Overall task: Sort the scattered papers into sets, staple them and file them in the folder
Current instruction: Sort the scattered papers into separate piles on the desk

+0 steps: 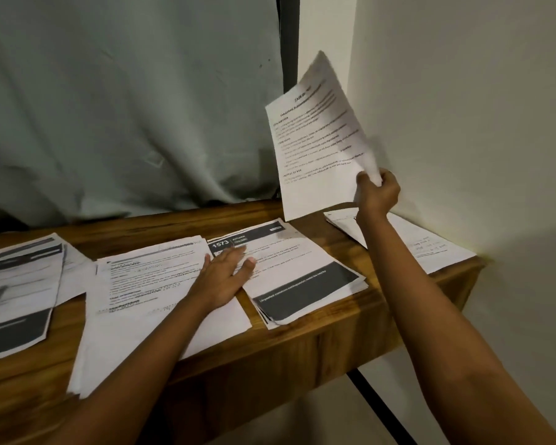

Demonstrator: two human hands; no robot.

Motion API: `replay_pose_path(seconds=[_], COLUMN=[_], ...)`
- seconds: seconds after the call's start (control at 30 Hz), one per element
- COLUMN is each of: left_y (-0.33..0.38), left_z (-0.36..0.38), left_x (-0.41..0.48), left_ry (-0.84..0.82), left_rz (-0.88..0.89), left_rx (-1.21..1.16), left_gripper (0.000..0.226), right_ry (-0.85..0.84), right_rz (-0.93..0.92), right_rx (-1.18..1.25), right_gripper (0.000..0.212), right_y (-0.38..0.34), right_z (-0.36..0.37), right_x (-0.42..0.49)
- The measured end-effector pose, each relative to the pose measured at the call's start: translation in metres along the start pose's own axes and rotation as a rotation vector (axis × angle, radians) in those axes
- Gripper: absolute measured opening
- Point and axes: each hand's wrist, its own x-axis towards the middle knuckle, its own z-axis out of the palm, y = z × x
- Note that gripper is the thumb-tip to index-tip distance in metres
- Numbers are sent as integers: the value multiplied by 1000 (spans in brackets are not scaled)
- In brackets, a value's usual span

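Pinches a printed sheet [315,146] aloft, upper right, in the right grip [377,192]; rests the left grip [223,277] flat and spread on stacked papers [302,271] mid-frame on the surface [174,224].

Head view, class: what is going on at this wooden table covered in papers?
A person is sorting printed papers on a brown wooden table. The right hand pinches a white text-printed sheet, perhaps more than one, held in the air above the table's right end. The left hand lies flat, fingers straight, on the stack of dark-banded pages headed 1573, its palm over the neighbouring white text stack. Another dark-banded pile lies at far left, a white pile at far right. No stapler or folder shows.
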Motion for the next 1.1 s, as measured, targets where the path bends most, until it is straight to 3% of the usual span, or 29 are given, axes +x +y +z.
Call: replay_pose_path(seconds=[0.1,0.17,0.3,0.57,0.87,1.1], left_y=[10,16,7,-50,-115,-155], left_z=[-20,-40,-74,-115,-162,-178], left_x=[-13,-25,-60,-144,-230,-280], left_ry=[179,304,442,639,795,878], left_rz=[-85,-116,-207,-300,-400,-478], left_rx=[-319,-442,-559,-726,-571,-468], left_gripper=[77,67,58,57,59,41], right_ry=[-93,-148,-280,-485,-682,-936], right_rz=[85,146,358,472,443,299], right_rx=[57,70,274,284,186,1], right_gripper=[21,25,24,26,20,26], right_y=[-6,-8,-11,-8,-17,-19], right_z=[12,21,43,91,121,123], right_x=[-29,-52,-110,-250,-368,-409])
